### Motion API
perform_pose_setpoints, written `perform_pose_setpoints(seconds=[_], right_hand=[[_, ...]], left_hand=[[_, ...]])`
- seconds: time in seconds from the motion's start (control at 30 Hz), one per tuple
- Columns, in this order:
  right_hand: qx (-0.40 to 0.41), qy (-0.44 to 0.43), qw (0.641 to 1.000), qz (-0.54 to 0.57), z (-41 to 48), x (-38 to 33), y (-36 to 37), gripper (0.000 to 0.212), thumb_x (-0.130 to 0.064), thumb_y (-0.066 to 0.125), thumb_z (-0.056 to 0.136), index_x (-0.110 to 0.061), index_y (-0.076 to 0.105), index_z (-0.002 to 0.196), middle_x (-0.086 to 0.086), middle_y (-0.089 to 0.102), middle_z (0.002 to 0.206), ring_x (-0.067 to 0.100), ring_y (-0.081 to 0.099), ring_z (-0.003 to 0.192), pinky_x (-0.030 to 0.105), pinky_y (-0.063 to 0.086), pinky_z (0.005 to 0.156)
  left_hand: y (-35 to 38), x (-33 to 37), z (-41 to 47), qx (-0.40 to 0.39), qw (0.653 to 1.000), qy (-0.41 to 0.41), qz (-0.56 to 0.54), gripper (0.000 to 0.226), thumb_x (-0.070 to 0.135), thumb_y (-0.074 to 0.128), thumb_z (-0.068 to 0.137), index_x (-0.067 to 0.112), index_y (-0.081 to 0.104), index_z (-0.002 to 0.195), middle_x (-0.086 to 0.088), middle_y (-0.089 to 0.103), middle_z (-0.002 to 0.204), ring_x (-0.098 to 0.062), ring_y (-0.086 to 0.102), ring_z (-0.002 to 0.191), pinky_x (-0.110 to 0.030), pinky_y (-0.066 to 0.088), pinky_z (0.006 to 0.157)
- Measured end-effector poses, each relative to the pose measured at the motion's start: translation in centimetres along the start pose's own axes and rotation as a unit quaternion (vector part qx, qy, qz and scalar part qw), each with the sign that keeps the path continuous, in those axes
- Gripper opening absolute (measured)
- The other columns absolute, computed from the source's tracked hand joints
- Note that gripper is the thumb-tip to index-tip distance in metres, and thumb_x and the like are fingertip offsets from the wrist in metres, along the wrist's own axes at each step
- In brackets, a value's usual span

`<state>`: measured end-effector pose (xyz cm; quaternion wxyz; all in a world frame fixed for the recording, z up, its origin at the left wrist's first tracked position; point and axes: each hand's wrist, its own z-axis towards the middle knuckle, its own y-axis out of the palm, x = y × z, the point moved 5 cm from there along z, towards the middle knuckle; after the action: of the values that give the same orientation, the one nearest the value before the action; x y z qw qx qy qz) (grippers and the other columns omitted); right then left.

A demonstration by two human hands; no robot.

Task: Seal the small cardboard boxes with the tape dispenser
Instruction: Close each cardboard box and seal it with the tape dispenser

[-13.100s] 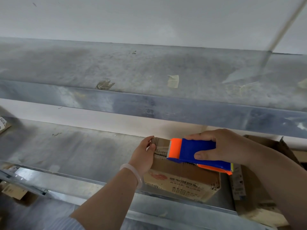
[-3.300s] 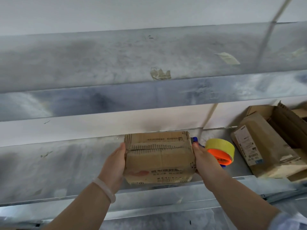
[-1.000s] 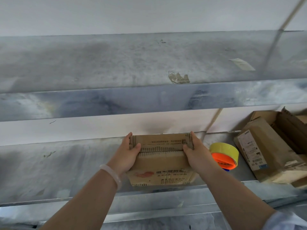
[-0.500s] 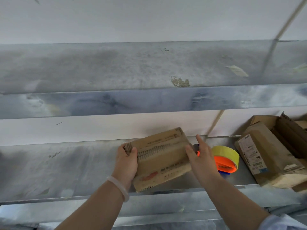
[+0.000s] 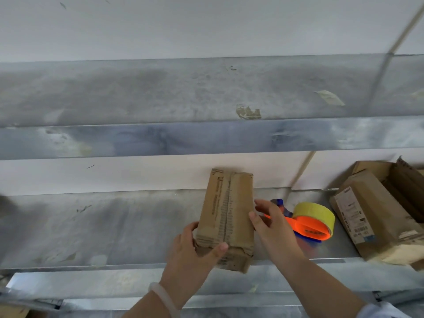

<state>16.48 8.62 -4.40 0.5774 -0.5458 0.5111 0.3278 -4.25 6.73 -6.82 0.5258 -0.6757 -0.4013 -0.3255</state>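
The left grip (image 5: 192,255) holds the near end of the box (image 5: 227,214): its thumb lies across the box's top near corner and its fingers curl round the box's left side. A pale bracelet (image 5: 164,299) circles the wrist, nearer the person than the box.

The right grip (image 5: 273,228) is open, fingers spread and loosely straight. It is at the box's right side, with a fingertip at that edge. Motion blur hides whether it presses there. It holds nothing.

The box lies lengthwise between the two grips, its long axis pointing away from the person and a seam running down the middle of its top face. It rests on the metal shelf (image 5: 114,226), and its near end reaches past the shelf's front edge.

The tape dispenser (image 5: 309,223), orange and blue with a yellow roll, lies on the shelf just right of the box, partly behind the right grip and apart from it.

Further right of the box a bigger carton (image 5: 371,216) with a printed label lies tilted on the shelf.

Above the box runs an upper shelf (image 5: 160,92), with two tape scraps (image 5: 249,112) stuck to it, and a pale wall (image 5: 206,24) rises behind.
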Motion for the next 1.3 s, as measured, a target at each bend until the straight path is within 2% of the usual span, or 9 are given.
perform_pose_setpoints(seconds=[0.17, 0.27, 0.43, 0.53, 0.67, 0.83, 1.0, 1.2, 1.3], right_hand=[[0.083, -0.068, 0.975, -0.195, 1.3, -0.6, -7.0, 0.041, -0.025, 0.058, 0.092, -0.035, 0.049, 0.131, -0.009, 0.050, 0.132, 0.010, 0.048, 0.118, 0.035, 0.039, 0.106], [0.065, 0.019, 0.946, -0.317, 3.3, 0.8, -12.1, 0.059, -0.025, 0.052, 0.094, -0.030, 0.029, 0.148, -0.003, 0.027, 0.154, 0.018, 0.022, 0.143, 0.041, 0.022, 0.116], [-0.047, 0.143, 0.929, -0.338, 4.2, 4.8, -14.1, 0.047, -0.041, 0.048, 0.098, -0.025, 0.040, 0.141, 0.006, 0.055, 0.125, 0.023, 0.052, 0.104, 0.032, 0.039, 0.088], [-0.032, 0.139, 0.937, -0.318, 3.4, 6.0, -14.5, 0.048, -0.055, 0.050, 0.093, -0.026, 0.048, 0.131, -0.004, 0.057, 0.106, 0.015, 0.055, 0.095, 0.031, 0.042, 0.082], [-0.029, 0.108, 0.957, -0.268, 2.6, 7.0, -14.1, 0.036, -0.050, 0.037, 0.099, -0.023, 0.057, 0.113, -0.004, 0.063, 0.096, 0.014, 0.059, 0.090, 0.037, 0.047, 0.087], [-0.050, 0.020, 0.968, -0.245, 2.1, 6.3, -13.8, 0.022, -0.032, 0.036, 0.103, -0.031, 0.055, 0.093, -0.007, 0.060, 0.086, 0.015, 0.057, 0.085, 0.028, 0.041, 0.073], [-0.067, -0.047, 0.958, -0.274, 1.1, 7.2, -13.8, 0.035, -0.037, 0.033, 0.103, -0.030, 0.059, 0.126, -0.007, 0.063, 0.115, 0.013, 0.056, 0.108, 0.031, 0.042, 0.096], [-0.010, 0.031, 0.999, -0.028, 0.1, 6.0, -16.1, 0.023, -0.034, 0.037, 0.103, -0.043, 0.055, 0.114, -0.012, 0.064, 0.113, -0.004, 0.059, 0.099, 0.015, 0.047, 0.083], [-0.002, 0.198, 0.937, 0.287, 0.3, 7.1, -16.3, 0.037, -0.036, 0.032, 0.104, -0.020, 0.058, 0.124, 0.010, 0.063, 0.126, 0.023, 0.061, 0.107, 0.038, 0.048, 0.089]], left_hand=[[2.1, 0.8, -0.6, 0.037, 0.993, -0.093, -0.062, 0.118, 0.093, 0.064, 0.025, 0.031, 0.039, 0.121, 0.005, 0.059, 0.112, -0.013, 0.061, 0.099, -0.038, 0.055, 0.088], [2.0, 1.7, -1.0, 0.057, 0.992, -0.097, -0.053, 0.125, 0.095, 0.062, 0.027, 0.033, 0.033, 0.132, 0.001, 0.051, 0.124, -0.019, 0.056, 0.109, -0.043, 0.052, 0.094], [0.1, 8.1, -2.8, 0.195, 0.976, 0.100, 0.004, 0.060, 0.066, 0.060, 0.077, 0.038, 0.037, 0.125, 0.014, 0.030, 0.118, -0.011, 0.045, 0.112, -0.025, 0.043, 0.095], [2.7, 13.5, -4.6, 0.084, 0.971, 0.223, -0.008, 0.029, 0.049, 0.057, 0.085, 0.038, 0.057, 0.111, 0.024, 0.052, 0.109, -0.002, 0.055, 0.105, -0.010, 0.043, 0.086], [11.2, 16.5, -5.3, -0.212, 0.971, 0.069, -0.092, 0.021, 0.030, 0.053, 0.098, 0.040, 0.054, 0.116, 0.032, 0.060, 0.105, 0.023, 0.054, 0.094, -0.005, 0.045, 0.082], [19.2, 11.5, -0.8, -0.165, 0.948, -0.171, -0.212, 0.017, 0.027, 0.052, 0.099, 0.029, 0.059, 0.083, 0.010, 0.066, 0.087, -0.002, 0.061, 0.080, -0.017, 0.045, 0.068], [22.2, 8.6, 1.2, -0.138, 0.962, -0.148, -0.182, 0.025, 0.040, 0.062, 0.089, 0.018, 0.070, 0.098, -0.005, 0.075, 0.095, -0.018, 0.070, 0.091, -0.035, 0.054, 0.083], [19.9, 10.6, -0.4, -0.116, 0.962, -0.111, -0.220, 0.015, 0.021, 0.054, 0.099, 0.011, 0.064, 0.101, -0.001, 0.075, 0.085, -0.012, 0.071, 0.078, -0.030, 0.059, 0.074], [18.8, 12.4, -2.1, -0.144, 0.921, -0.087, -0.350, 0.020, 0.013, 0.053, 0.093, -0.002, 0.060, 0.104, -0.009, 0.073, 0.081, -0.021, 0.070, 0.078, -0.035, 0.058, 0.072]])
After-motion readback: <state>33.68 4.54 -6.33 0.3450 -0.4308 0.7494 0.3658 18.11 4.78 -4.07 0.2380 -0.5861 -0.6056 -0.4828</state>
